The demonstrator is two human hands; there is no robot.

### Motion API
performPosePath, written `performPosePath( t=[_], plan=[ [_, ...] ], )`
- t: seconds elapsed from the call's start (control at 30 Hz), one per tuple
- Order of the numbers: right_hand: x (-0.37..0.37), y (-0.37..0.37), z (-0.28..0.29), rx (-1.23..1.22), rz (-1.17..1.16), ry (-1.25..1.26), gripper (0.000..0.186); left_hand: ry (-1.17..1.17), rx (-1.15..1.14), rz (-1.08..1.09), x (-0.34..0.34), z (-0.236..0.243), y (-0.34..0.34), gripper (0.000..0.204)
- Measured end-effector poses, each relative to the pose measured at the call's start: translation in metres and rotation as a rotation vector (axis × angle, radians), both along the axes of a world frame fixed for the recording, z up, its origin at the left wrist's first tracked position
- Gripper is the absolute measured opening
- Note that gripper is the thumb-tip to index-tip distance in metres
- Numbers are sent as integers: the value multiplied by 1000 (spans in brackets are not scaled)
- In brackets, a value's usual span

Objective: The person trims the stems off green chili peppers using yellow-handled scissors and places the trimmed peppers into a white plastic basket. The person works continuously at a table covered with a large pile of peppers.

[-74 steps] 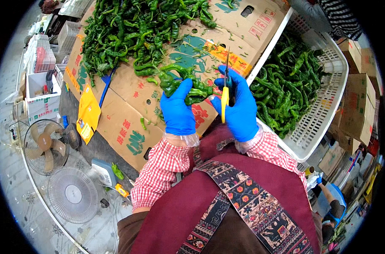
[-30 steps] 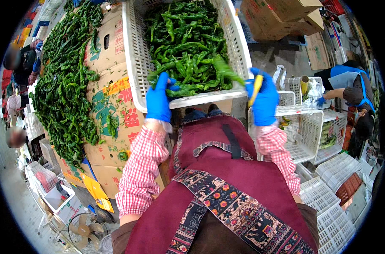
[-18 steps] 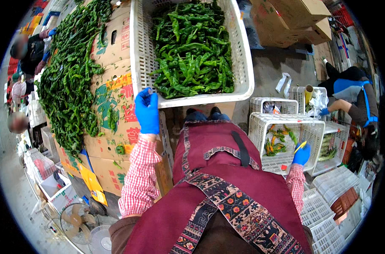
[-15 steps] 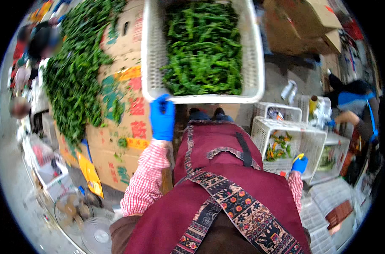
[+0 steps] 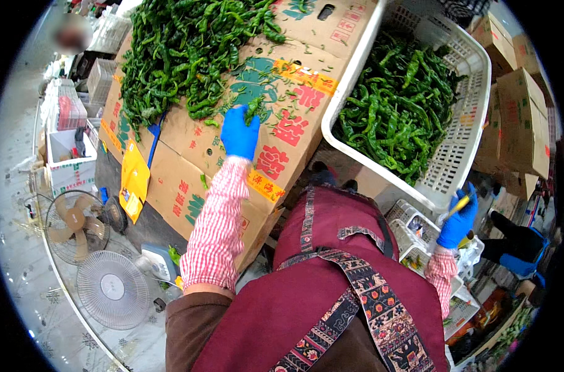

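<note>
My left hand (image 5: 240, 135), in a blue glove, is low over the printed cardboard (image 5: 189, 152), fingers curled at a small green pepper (image 5: 253, 110). Just beyond it, a big heap of long green peppers (image 5: 183, 56) is spread over the cardboard. To the right, a white plastic crate (image 5: 412, 193) stands tilted in view, partly filled with green peppers (image 5: 397, 111). My right hand (image 5: 459, 218), also gloved in blue, is at the crate's near right corner, closed around a slim yellow thing (image 5: 461, 203) whose kind I cannot make out.
Smaller white crates (image 5: 406, 214) stand low on the right, near a person in dark and blue clothing (image 5: 518, 251). Cardboard boxes (image 5: 521, 118) are stacked at the far right. Two fans (image 5: 112, 289) and a yellow packet (image 5: 134, 180) are on the left.
The view has turned, so the crate sits farther right. My left hand has left the crate's rim for the cardboard. My right hand has come up from the low crates to the big crate's corner.
</note>
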State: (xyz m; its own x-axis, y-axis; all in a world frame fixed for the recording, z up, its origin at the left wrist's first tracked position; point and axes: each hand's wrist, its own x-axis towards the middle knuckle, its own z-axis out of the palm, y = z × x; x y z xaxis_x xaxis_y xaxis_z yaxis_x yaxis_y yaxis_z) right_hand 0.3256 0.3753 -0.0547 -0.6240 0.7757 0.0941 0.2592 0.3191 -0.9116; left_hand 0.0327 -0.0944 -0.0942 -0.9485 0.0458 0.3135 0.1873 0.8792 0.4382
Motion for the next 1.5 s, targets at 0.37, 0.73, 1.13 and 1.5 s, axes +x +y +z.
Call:
performPosePath(
  t=[0.37,0.73,1.13,1.5],
  plan=[
    [-199,-239,62,-153,857,-405,66,-655,861,64,-24,31,-51,37],
    [-258,-301,85,-73,1149,-609,60,-783,932,-6,15,67,-81,23],
    [-228,-284,29,-419,996,-606,28,-879,844,-167,109,6,-56,27],
    [-258,-279,24,-494,1062,-533,33,-677,111,234,-42,5,-36,29]
  ],
)
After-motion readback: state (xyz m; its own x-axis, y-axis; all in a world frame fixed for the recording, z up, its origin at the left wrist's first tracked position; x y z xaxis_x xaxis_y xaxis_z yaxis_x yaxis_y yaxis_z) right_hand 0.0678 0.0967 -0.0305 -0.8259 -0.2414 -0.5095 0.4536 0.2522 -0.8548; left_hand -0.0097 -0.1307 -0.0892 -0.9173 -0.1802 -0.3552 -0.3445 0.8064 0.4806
